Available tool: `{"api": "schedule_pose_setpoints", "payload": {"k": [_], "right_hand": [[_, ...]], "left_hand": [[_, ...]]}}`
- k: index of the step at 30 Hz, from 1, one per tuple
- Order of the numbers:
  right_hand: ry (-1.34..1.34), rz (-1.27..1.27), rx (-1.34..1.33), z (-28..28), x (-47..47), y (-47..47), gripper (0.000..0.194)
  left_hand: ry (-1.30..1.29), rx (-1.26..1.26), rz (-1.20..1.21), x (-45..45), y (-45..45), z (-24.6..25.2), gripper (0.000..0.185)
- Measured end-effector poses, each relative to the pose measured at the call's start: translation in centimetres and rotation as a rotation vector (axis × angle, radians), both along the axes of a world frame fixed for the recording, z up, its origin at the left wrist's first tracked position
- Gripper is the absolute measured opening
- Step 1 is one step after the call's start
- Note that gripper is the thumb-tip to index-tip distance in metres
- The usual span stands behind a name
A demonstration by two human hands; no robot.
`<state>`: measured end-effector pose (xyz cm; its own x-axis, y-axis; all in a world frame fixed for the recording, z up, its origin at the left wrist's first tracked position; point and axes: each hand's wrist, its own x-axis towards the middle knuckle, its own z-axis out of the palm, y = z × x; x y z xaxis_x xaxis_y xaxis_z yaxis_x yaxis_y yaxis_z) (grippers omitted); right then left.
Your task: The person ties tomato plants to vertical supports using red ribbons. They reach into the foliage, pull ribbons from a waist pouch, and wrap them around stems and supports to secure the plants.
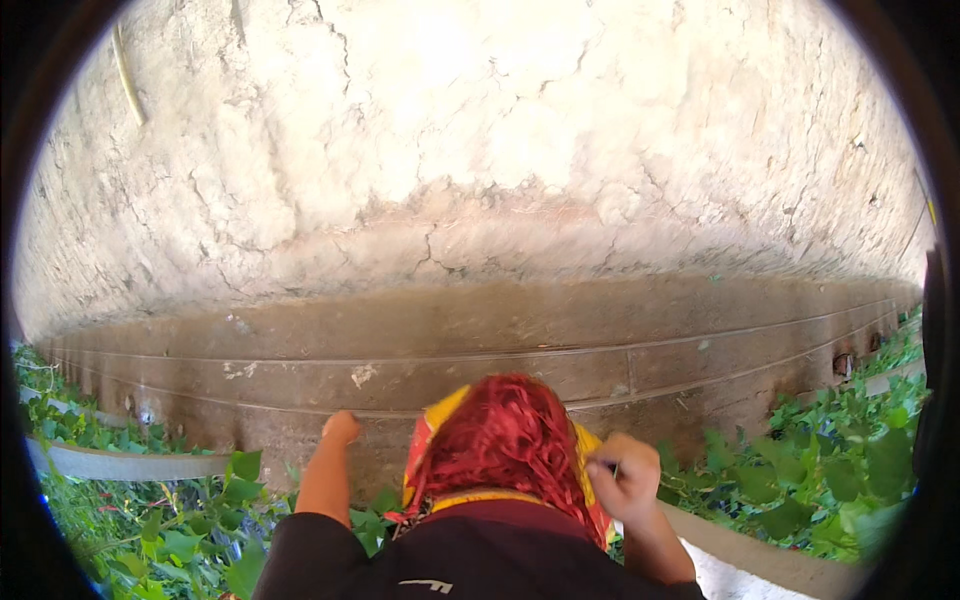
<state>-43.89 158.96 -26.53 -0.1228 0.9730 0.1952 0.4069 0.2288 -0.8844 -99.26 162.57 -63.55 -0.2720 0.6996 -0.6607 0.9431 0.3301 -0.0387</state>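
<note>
Against my front hangs a yellow and orange cloth bag or sling, heaped with dark red strips or petals; which of these they are I cannot tell. My right hand grips the yellow edge at the right side, its fingers curled and thumb against the cloth. Off to the left, apart from the bag, my left hand hangs over the brown ledge with its fingers curled; the view does not show whether anything is in it. Dark sleeves cover my upper arms.
A cracked, pale earthen wall rises ahead. Along its foot runs a brown ledge with long grooves. Green leafy plants grow at the left and right, beside a grey curb and a pale slab edge.
</note>
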Motion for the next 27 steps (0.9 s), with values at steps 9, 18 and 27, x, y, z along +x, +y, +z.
{"api": "schedule_pose_setpoints", "payload": {"k": [9,18,27], "right_hand": [[-0.074,0.227,-0.198,-5.3,2.9,23.9,0.016],[-0.294,0.592,-0.201,-6.3,1.9,39.7,0.02],[-0.842,0.899,0.056,-7.1,-20.8,42.2,0.03]], "left_hand": [[-0.142,0.264,0.439,4.7,4.8,5.8,0.037],[-0.282,0.111,0.64,13.0,3.2,7.6,0.037],[-0.286,0.179,0.789,10.3,-0.1,4.1,0.036]]}}
